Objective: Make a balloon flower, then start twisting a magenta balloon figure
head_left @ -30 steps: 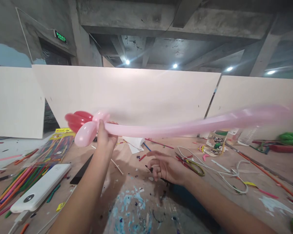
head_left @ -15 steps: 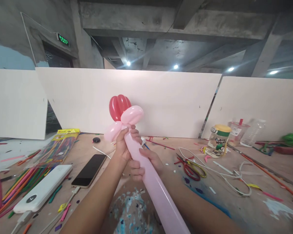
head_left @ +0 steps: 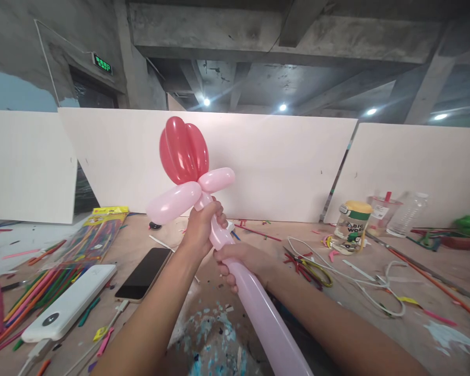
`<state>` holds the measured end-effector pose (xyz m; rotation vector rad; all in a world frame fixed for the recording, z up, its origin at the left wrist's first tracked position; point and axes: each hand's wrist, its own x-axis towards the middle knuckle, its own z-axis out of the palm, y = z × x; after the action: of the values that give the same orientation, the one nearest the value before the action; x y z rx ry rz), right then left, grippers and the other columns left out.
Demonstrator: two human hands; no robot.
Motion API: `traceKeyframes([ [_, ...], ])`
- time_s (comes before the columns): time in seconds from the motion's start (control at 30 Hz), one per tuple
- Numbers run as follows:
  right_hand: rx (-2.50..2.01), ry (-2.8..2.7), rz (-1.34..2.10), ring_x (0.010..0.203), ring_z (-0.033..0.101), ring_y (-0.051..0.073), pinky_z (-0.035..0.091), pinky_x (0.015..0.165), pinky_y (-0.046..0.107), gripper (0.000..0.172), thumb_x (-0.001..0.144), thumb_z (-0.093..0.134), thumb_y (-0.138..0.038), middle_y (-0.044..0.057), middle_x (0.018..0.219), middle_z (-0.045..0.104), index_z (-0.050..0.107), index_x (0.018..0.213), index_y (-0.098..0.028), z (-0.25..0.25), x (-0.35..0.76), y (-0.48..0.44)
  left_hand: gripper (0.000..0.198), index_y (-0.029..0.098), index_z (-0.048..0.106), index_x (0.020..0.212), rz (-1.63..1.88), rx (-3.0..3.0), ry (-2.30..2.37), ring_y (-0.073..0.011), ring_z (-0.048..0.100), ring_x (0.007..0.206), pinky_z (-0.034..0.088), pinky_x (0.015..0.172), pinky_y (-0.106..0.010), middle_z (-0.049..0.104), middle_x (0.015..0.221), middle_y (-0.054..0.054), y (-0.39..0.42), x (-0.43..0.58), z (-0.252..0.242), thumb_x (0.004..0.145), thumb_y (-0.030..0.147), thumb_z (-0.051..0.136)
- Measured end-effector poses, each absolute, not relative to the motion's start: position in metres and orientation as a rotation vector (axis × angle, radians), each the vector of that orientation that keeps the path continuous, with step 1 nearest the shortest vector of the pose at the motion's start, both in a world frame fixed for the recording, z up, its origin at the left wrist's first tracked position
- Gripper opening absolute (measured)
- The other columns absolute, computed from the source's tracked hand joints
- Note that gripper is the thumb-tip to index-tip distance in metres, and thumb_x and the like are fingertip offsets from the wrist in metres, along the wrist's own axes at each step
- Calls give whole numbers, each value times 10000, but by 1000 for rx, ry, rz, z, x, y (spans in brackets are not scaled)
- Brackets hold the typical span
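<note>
A long pink balloon (head_left: 260, 318) runs from the bottom of the view up through both my hands. My left hand (head_left: 207, 224) is wrapped round its upper part, just below two pink loops (head_left: 176, 202) that stick out to the sides. Lower down, my right hand (head_left: 238, 263) grips the same balloon, with a short bulging stretch of it between the hands. Above the loops stands a red balloon bulb (head_left: 183, 151) made of several long lobes. The balloon's bottom end is out of view.
Left on the table lie a black phone (head_left: 144, 274), a white power bank (head_left: 70, 303) and a bag of uninflated balloons (head_left: 104, 235). Scissors (head_left: 311, 271), a white cable (head_left: 360, 282) and a bottle (head_left: 351, 227) are at the right. White boards (head_left: 266, 162) stand behind.
The red bulb and pink loops have risen and tilted, showing more of the bulb. My hands have shifted on the balloon, and the right now wraps over it from above.
</note>
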<state>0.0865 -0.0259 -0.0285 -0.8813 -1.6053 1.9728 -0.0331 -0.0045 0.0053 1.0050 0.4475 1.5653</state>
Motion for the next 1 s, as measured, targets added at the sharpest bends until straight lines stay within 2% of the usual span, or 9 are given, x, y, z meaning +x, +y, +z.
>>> traceKeyframes([
  [0.13, -1093, -1864, 1626, 448, 513, 139, 385, 433, 262, 108, 689, 556, -247, 5, 534, 555, 542, 637, -154, -3, 94, -22, 187, 190, 417, 655, 1781, 1012, 516, -64, 401, 443, 355, 427, -198, 394, 542, 66, -7, -35, 13, 621, 115, 584],
  [0.37, -1423, -2459, 415, 499, 524, 140, 324, 446, 255, 57, 698, 488, -236, 26, 629, 587, 480, 674, -184, 41, 74, -28, 197, 193, 436, 722, 2034, 845, 439, -70, 427, 471, 396, 455, -205, 418, 586, 64, -11, -40, 22, 629, 111, 589],
  [0.53, -1484, -2551, 216, 579, 560, 174, 382, 485, 274, 173, 732, 533, -291, 57, 752, 631, 521, 867, -183, 49, 79, -22, 196, 188, 471, 760, 2017, 778, 294, -83, 479, 524, 457, 548, -234, 458, 616, 53, -3, -48, 21, 674, 150, 643],
  [0.63, -1471, -2376, -425, 799, 577, 270, 438, 649, 373, 294, 719, 535, -168, 141, 905, 623, 524, 1011, -146, 41, 89, -25, 200, 183, 502, 779, 2163, 645, 332, -100, 538, 599, 485, 636, -257, 507, 665, 36, 8, -57, 20, 706, 191, 687],
  [0.7, -1264, -2264, -620, 998, 526, 306, 409, 819, 436, 286, 747, 498, -108, 177, 1043, 592, 541, 1028, -138, 25, 90, -31, 185, 184, 517, 802, 2228, 481, 364, -105, 559, 628, 489, 659, -261, 526, 690, 31, 16, -63, 19, 741, 221, 688],
  [0.77, -1027, -2191, -368, 1066, 501, 270, 389, 898, 419, 218, 815, 490, -164, 137, 1100, 584, 553, 1024, -171, 2, 87, -36, 153, 187, 523, 815, 2194, 358, 335, -99, 557, 611, 496, 676, -266, 524, 676, 38, 22, -67, 17, 784, 236, 664],
  [0.8, -972, -2152, -99, 1010, 532, 239, 412, 878, 393, 176, 836, 519, -249, 101, 1042, 606, 560, 998, -192, -10, 84, -36, 140, 188, 525, 814, 2149, 329, 307, -95, 551, 592, 499, 686, -269, 519, 659, 42, 24, -67, 15, 801, 246, 651],
  [0.9, -1003, -1691, 791, 836, 605, 215, 486, 677, 347, 426, 727, 662, -480, 91, 1013, 627, 551, 1032, -204, -37, 77, -23, 145, 182, 533, 798, 1951, 350, 234, -94, 547, 564, 503, 694, -264, 517, 620, 40, 28, -61, 7, 806, 263, 652],
  [1.0, -690, -1043, 1073, 909, 623, 218, 503, 729, 347, 406, 717, 656, -515, 81, 980, 637, 537, 941, -197, -36, 74, 0, 155, 169, 534, 777, 1836, 469, 274, -99, 552, 564, 491, 657, -247, 524, 608, 34, 31, -47, -3, 760, 200, 684],
])
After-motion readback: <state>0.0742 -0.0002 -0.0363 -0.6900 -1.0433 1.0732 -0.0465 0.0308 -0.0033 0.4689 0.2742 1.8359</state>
